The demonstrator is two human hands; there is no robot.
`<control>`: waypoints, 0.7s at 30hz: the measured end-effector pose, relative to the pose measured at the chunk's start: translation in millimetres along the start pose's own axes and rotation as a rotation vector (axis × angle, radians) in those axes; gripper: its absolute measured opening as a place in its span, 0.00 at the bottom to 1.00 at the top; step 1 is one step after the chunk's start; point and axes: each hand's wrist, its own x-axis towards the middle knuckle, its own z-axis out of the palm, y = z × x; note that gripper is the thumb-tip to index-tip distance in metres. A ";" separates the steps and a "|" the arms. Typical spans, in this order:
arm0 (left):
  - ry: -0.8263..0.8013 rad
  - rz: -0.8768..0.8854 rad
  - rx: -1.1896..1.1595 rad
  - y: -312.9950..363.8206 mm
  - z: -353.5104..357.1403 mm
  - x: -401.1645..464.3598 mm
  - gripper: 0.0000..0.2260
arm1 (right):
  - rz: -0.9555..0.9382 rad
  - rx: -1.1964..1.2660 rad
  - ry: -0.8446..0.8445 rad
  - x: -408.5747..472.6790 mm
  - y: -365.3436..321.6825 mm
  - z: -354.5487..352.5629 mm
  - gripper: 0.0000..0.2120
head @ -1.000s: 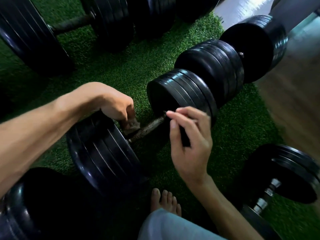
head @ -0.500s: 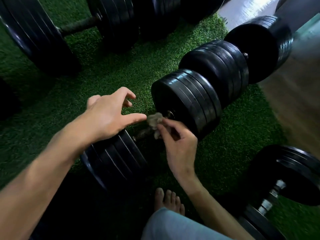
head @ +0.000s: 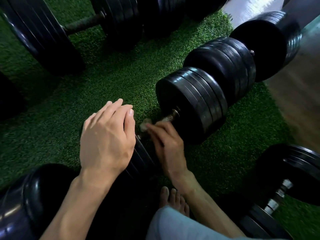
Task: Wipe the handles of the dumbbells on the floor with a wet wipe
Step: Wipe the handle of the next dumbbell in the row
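- right hand (head: 167,144) has fingers curled, pinching the wipe (head: 145,124) onto the dumbbell (head: 192,104) handle (head: 168,117)
- left hand (head: 106,137) hovers flat, fingers relaxed, holding nothing
- dumbbell sits on green turf (head: 107,84)

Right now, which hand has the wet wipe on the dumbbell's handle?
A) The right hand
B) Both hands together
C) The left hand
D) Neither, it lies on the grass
A: the right hand pinches the wet wipe against the dumbbell handle, while the left hand hovers open beside it and holds nothing.
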 end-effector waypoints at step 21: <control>0.176 -0.110 0.103 -6.1 0.8 8.5 0.22 | -0.093 0.077 -0.076 36.6 3.0 9.8 0.10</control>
